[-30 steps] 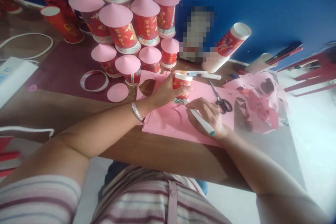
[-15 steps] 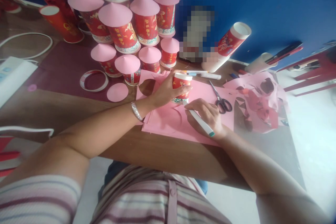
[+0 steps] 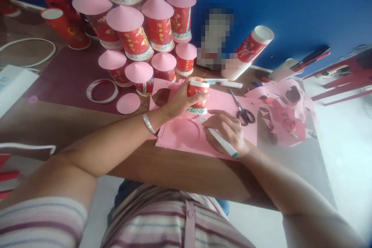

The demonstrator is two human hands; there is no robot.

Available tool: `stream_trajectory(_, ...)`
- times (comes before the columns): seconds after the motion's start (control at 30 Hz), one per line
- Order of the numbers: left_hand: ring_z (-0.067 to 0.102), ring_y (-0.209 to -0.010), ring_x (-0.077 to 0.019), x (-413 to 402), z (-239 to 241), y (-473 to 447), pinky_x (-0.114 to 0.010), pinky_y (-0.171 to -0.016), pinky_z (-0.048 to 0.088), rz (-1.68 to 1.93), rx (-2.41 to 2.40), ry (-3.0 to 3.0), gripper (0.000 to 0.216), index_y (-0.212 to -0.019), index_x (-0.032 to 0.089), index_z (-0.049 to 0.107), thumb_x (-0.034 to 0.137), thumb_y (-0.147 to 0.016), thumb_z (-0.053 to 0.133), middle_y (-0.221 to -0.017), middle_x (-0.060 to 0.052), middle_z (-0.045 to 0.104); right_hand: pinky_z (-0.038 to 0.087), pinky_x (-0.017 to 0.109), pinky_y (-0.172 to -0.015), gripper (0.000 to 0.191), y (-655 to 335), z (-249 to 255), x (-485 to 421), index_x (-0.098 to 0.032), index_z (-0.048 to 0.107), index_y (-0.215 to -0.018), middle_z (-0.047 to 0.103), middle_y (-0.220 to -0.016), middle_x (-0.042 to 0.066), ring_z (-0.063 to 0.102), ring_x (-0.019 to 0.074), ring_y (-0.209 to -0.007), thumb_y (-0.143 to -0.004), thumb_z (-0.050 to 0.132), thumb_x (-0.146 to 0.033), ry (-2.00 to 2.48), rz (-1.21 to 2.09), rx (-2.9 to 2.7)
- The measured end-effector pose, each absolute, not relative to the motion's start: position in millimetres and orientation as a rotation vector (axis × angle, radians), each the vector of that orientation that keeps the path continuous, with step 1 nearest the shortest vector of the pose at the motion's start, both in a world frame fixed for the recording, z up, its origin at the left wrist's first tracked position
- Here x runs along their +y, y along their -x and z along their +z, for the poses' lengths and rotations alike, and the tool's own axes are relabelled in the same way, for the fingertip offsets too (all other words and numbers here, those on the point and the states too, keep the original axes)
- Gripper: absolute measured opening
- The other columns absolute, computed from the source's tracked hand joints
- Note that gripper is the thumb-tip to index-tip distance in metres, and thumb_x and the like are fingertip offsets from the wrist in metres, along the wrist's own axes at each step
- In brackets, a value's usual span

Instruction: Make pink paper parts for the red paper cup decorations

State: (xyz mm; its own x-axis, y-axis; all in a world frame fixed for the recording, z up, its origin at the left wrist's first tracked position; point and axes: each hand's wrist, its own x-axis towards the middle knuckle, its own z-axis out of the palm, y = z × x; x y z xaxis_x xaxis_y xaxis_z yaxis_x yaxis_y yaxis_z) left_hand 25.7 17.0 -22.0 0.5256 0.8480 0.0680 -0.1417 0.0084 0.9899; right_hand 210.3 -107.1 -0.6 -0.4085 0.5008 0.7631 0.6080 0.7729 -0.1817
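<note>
My left hand (image 3: 182,100) is wrapped round a small red paper cup (image 3: 198,99) with a white rim and a green squiggle pattern on its white lower band. Between the fingers of my right hand (image 3: 226,130) is a white marker (image 3: 222,142) with a green end; its tip is close to the bottom of the cup. Underneath both hands lie pink paper sheets (image 3: 186,133), with a curved line on the top one. A pair of scissors (image 3: 243,111) with dark handles rests on the paper, just right of my right hand.
Several red cups with pink cone tops (image 3: 129,35) stand at the back left. A tape roll (image 3: 102,91) and a pink paper disc (image 3: 128,103) lie left of the paper. Cut pink scraps (image 3: 285,112) are heaped at the right. Pens (image 3: 231,84) lie behind the cup.
The marker's tip has shifted a little left along the cup's base and its rear end has dropped slightly. Both hands keep their holds, and the whole view has shifted slightly.
</note>
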Motion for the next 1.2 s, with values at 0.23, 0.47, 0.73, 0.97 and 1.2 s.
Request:
stream_trajectory(0.23, 0.077, -0.119, -0.0239, 18, -28, -24, -0.036, -0.098, 0.065, 0.908, 0.643, -1.278, 0.057, -0.133, 0.025, 0.063, 0.051, -0.088, 0.088, -0.128, -0.007, 0.077, 0.080, 0.044, -0.100, 0.028, -209, -3, -108, -0.022, 0.070, -0.121, 0.082, -0.090, 0.000, 0.080, 0.0178, -0.076, -0.101, 0.074, -0.004, 0.792, -0.085, -2.100)
stream_trajectory(0.47, 0.076, -0.105, -0.0217, 19, -29, -25, -0.035, -0.092, 0.064, 0.894, 0.622, -1.338, 0.054, -0.129, 0.025, 0.065, 0.055, -0.091, 0.090, -0.111, -0.004, 0.077, 0.080, 0.043, -0.101, 0.023, -207, -2, -108, -0.021, 0.069, -0.122, 0.082, -0.092, 0.002, 0.081, 0.0178, -0.080, -0.104, 0.073, -0.006, 0.759, -0.045, -2.118)
stream_trajectory(0.73, 0.073, -0.097, -0.0216, 20, -30, -29, -0.034, -0.088, 0.062, 0.910, 0.648, -1.413, 0.056, -0.127, 0.026, 0.068, 0.063, -0.091, 0.091, -0.096, -0.001, 0.073, 0.074, 0.035, -0.075, 0.025, -214, -2, -105, -0.023, 0.071, -0.121, 0.080, -0.091, 0.001, 0.083, 0.0207, -0.081, -0.104, 0.072, -0.005, 0.853, -0.155, -2.071)
stream_trajectory(0.97, 0.073, -0.100, -0.0208, 19, -22, -26, -0.034, -0.088, 0.062, 0.845, 0.619, -1.378, 0.058, -0.119, 0.024, 0.061, 0.061, -0.088, 0.093, -0.108, -0.004, 0.074, 0.067, 0.030, -0.067, 0.024, -214, 0, -105, -0.024, 0.068, -0.121, 0.080, -0.091, 0.000, 0.079, 0.0168, -0.073, -0.106, 0.070, -0.006, 0.890, -0.151, -2.089)
stream_trajectory(1.2, 0.073, -0.110, -0.0236, 18, -22, -25, -0.037, -0.093, 0.062, 0.856, 0.635, -1.393, 0.066, -0.127, 0.023, 0.060, 0.063, -0.086, 0.093, -0.120, -0.007, 0.074, 0.063, 0.028, -0.064, 0.022, -215, -2, -107, -0.024, 0.068, -0.119, 0.080, -0.092, 0.000, 0.077, 0.0151, -0.071, -0.107, 0.067, -0.005, 0.913, -0.119, -2.122)
